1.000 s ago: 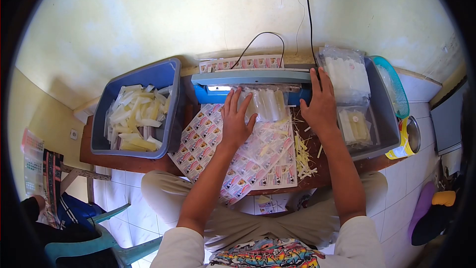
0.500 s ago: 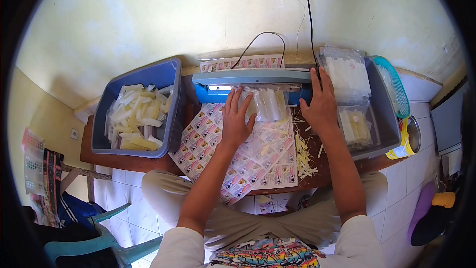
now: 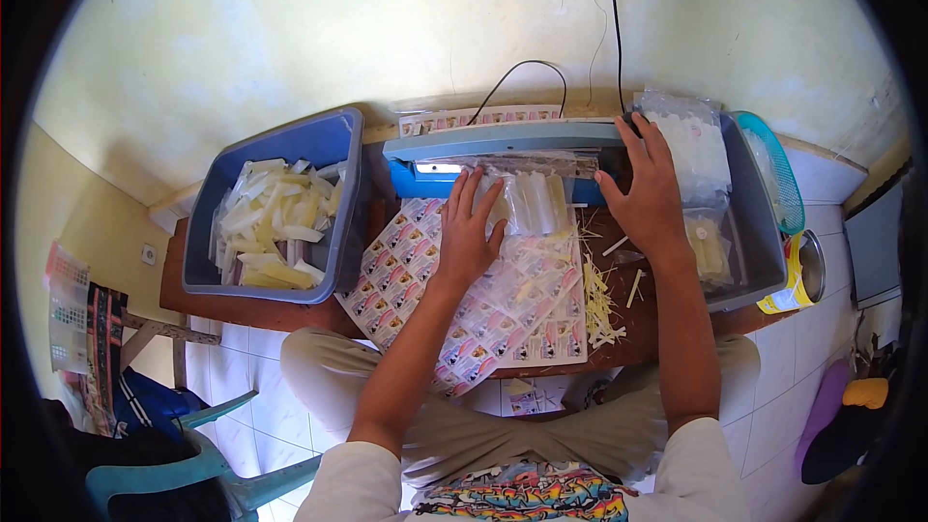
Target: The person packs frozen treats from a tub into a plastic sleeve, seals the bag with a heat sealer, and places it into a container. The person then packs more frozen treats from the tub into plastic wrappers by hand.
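A blue heat sealer (image 3: 580, 191) with a long grey lever arm (image 3: 503, 139) stands at the back of the table. A clear plastic bag of whitish sticks (image 3: 537, 203) lies against its front, top edge under the arm. My left hand (image 3: 471, 232) rests on the bag's left side with fingers stretched. At the arm's right end is my right hand (image 3: 650, 193), fingers extended and apart, thumb lower near the sealer's body. Whether its fingertips press on the arm cannot be made out. Beneath the bag lie printed label sheets (image 3: 406, 261) and clear plastic.
A grey-blue tub (image 3: 353, 203) of loose pale sticks stands left. Another tub (image 3: 764, 271) with filled bags (image 3: 686, 150) stands right, beside a green basket (image 3: 788, 188) and a yellow can (image 3: 788, 295). Yellowish scraps (image 3: 599, 314) litter the table. A cord (image 3: 616, 29) hangs behind.
The sealer's arm has risen slightly, more at its right end, and the gap below it looks wider. My right hand has shifted up and right. My left hand stays on the bag.
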Tool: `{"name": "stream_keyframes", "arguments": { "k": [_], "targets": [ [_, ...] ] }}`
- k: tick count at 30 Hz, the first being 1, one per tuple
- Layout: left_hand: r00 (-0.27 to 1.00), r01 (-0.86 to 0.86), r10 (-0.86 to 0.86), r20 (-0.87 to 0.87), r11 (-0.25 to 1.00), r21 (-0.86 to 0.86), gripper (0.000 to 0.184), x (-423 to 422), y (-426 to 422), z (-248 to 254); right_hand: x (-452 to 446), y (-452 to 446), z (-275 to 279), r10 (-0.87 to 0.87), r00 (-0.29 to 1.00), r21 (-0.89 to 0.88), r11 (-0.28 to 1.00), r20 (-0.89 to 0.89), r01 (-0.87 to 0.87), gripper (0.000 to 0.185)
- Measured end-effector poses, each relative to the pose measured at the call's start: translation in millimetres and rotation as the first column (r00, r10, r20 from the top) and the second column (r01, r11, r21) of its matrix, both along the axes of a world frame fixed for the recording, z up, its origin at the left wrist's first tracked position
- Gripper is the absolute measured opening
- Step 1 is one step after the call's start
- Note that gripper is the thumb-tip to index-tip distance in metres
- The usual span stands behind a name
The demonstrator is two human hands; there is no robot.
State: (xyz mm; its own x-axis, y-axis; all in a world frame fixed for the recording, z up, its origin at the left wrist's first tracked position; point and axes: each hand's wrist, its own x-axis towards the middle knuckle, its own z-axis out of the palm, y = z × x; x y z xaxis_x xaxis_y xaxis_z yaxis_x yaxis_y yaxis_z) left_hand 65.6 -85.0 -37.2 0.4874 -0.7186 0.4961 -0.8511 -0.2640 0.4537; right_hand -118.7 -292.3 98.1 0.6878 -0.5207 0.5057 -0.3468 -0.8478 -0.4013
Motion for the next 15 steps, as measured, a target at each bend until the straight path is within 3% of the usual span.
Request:
{"name": "stream_keyframes", "arguments": {
  "k": [4, 6, 10, 12, 14, 15],
  "targets": [
    [1.000, -0.008, 0.007, -0.019, 1.000, -0.017, 0.073, -0.5, 0.1, -3.1, 0.8, 4.3, 4.3, 0.010, 0.999, -0.018, 1.000, 0.038, -0.010, 0.068],
    [1.000, 0.019, -0.020, -0.009, 0.996, -0.087, 0.070, 0.7, -0.8, -4.3, 1.7, 6.7, 5.5, 0.001, 0.992, 0.064, 0.998, 0.129, -0.010, 0.049],
    [0.999, -0.011, 0.017, 0.033, 0.987, -0.163, 0.067, -0.3, -1.9, -4.8, 7.4, 9.6, -4.9, -0.001, 0.985, 0.100, 0.995, 0.173, -0.017, 0.031],
    [0.988, -0.135, 0.116, -0.104, 0.971, -0.195, 0.061, -0.3, -2.1, -7.2, 12.0, 11.4, -18.3, 0.081, 0.995, 0.330, 0.939, 0.053, -0.094, 0.025],
    [0.981, -0.166, 0.140, -0.135, 0.964, -0.209, 0.058, 5.1, -2.3, -12.1, 13.6, 17.7, -37.1, 0.056, 0.998, 0.358, 0.932, 0.021, -0.059, 0.027],
    [0.973, -0.198, 0.164, -0.165, 0.955, -0.221, 0.056, 7.6, -2.2, -14.2, 15.8, 14.7, -57.2, 0.043, 0.998, 0.284, 0.958, -0.041, -0.030, 0.031]
  ]
}}
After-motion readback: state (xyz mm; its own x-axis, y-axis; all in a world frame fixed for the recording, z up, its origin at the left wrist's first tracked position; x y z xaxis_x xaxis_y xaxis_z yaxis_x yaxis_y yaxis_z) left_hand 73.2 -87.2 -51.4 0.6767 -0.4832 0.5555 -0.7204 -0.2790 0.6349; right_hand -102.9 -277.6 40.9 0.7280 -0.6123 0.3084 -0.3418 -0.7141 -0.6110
